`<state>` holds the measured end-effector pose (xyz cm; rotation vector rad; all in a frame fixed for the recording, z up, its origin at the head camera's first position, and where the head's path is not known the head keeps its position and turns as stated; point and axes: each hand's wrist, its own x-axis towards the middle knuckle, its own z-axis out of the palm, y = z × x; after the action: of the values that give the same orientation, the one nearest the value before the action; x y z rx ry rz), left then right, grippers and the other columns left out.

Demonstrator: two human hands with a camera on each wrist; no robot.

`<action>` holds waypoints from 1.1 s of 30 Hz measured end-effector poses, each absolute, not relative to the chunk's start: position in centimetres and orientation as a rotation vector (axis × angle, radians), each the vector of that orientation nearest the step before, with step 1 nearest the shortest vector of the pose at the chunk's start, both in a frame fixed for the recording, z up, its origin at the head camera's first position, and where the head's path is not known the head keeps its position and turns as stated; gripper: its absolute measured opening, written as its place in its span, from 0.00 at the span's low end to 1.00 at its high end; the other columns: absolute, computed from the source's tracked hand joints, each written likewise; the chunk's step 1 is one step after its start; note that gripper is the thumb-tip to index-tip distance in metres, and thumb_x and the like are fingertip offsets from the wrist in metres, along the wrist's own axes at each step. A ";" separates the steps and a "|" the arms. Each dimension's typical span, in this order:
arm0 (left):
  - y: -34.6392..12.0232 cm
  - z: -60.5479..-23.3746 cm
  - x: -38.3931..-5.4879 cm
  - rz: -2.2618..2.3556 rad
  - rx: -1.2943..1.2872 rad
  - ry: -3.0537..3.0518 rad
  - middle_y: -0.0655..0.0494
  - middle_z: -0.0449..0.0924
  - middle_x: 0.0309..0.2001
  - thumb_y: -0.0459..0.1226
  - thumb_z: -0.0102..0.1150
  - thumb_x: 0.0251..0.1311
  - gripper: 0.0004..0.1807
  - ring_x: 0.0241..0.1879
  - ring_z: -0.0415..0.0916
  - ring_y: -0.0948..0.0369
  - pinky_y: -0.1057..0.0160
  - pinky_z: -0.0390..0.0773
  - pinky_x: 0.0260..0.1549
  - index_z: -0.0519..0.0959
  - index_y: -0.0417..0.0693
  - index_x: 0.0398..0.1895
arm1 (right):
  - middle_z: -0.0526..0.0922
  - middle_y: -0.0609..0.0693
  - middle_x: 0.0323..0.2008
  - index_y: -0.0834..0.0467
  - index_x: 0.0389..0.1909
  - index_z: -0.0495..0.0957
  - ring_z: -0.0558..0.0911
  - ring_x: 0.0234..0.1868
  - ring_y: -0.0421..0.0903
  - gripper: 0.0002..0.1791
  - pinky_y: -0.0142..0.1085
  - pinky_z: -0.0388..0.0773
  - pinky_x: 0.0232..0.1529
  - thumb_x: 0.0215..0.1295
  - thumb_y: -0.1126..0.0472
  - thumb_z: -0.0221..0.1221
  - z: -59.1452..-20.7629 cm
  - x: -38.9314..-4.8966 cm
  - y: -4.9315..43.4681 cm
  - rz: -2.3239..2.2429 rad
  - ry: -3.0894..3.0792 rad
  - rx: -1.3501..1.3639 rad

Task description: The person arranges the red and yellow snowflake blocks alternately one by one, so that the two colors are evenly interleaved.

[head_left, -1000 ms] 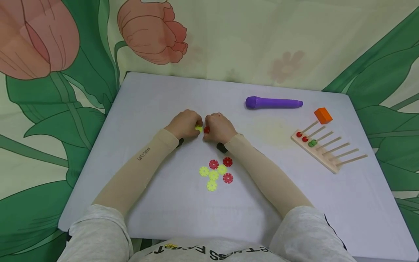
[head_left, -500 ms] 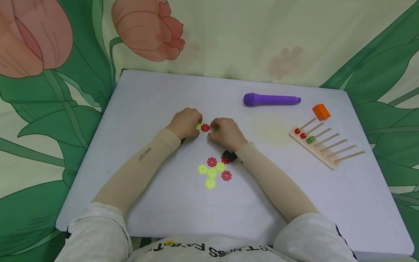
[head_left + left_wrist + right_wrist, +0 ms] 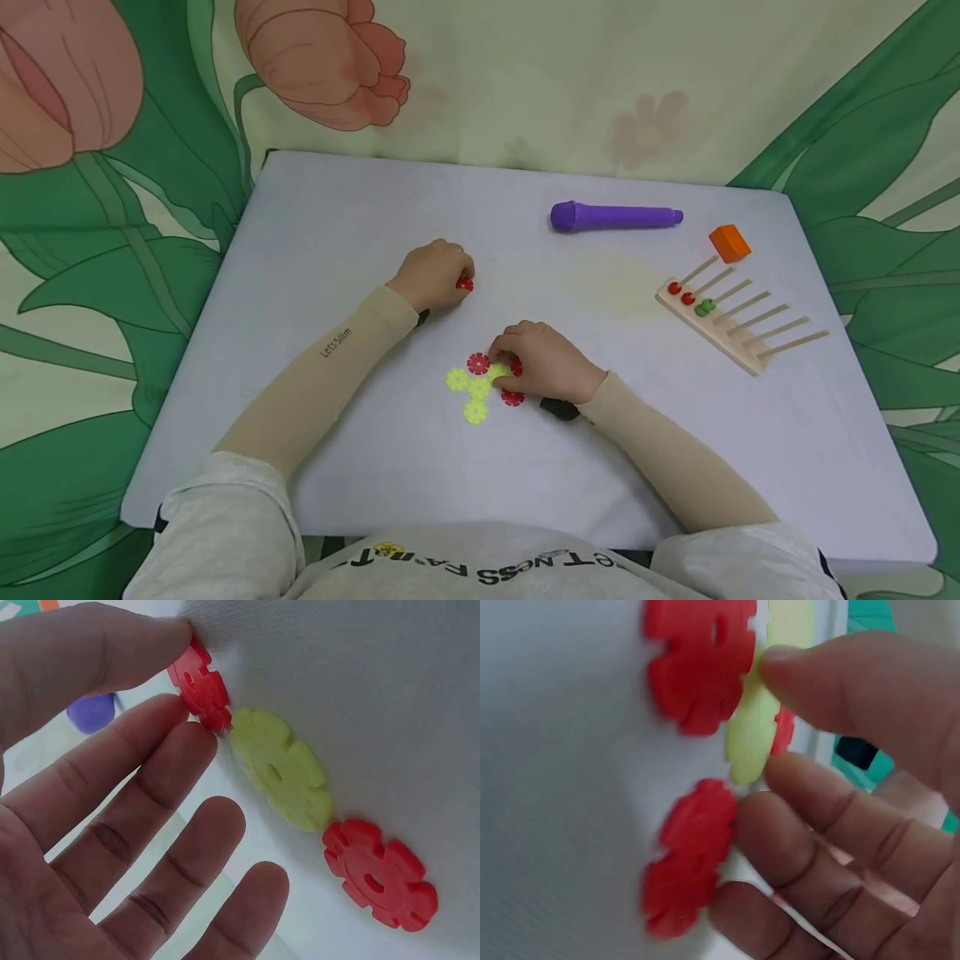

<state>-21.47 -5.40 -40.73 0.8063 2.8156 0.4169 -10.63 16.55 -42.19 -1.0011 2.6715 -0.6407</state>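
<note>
In the left wrist view, my left hand (image 3: 435,275) pinches a red flower-shaped disc (image 3: 200,686) between thumb and fingertips. That disc touches a yellow disc (image 3: 279,769), which meets another red disc (image 3: 380,875) in a row. Closer to the person, my right hand (image 3: 543,362) is over a loose group of discs. Its thumb and fingertips are spread at a yellow disc (image 3: 751,735), which lies flat. Two red discs lie near it in the right wrist view, one (image 3: 705,664) by the thumb, another (image 3: 690,859) by the fingertips.
Left of my right hand lie yellow discs (image 3: 475,412) and a red disc (image 3: 478,363). A purple toy microphone (image 3: 617,217) lies at the back. An orange block (image 3: 730,243) and a wooden peg rack (image 3: 708,329) with red and green beads are on the right.
My right hand has left the red disc beside my left hand and moved toward the person, down to the loose discs. My left hand stays at the row. The head view has shifted slightly.
</note>
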 end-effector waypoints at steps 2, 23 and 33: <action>-5.5 -40.6 -21.5 0.433 0.789 2.804 0.50 0.88 0.41 0.35 0.66 0.63 0.09 0.42 0.80 0.53 0.56 0.84 0.41 0.89 0.45 0.44 | 0.84 0.45 0.32 0.53 0.40 0.87 0.76 0.34 0.41 0.15 0.42 0.76 0.45 0.53 0.55 0.78 -41.9 -10.1 16.4 -0.563 2.725 -1.012; -5.7 -40.5 -21.4 0.478 0.743 2.784 0.50 0.88 0.43 0.35 0.66 0.62 0.07 0.43 0.81 0.54 0.55 0.84 0.43 0.89 0.45 0.42 | 0.81 0.46 0.31 0.56 0.35 0.82 0.74 0.40 0.46 0.13 0.36 0.76 0.41 0.47 0.60 0.71 -42.0 -9.7 14.9 -0.461 2.735 -0.904; -5.6 -40.7 -21.6 0.497 0.721 2.778 0.51 0.88 0.44 0.35 0.67 0.63 0.08 0.44 0.80 0.54 0.55 0.83 0.45 0.89 0.47 0.43 | 0.82 0.47 0.34 0.58 0.42 0.84 0.76 0.44 0.48 0.16 0.37 0.78 0.41 0.48 0.62 0.69 -41.9 -11.7 15.4 -0.558 2.749 -0.780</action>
<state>-21.61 -5.56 -40.70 0.7210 2.7785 0.4972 -11.73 15.39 -41.86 -0.7801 2.7486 -0.5575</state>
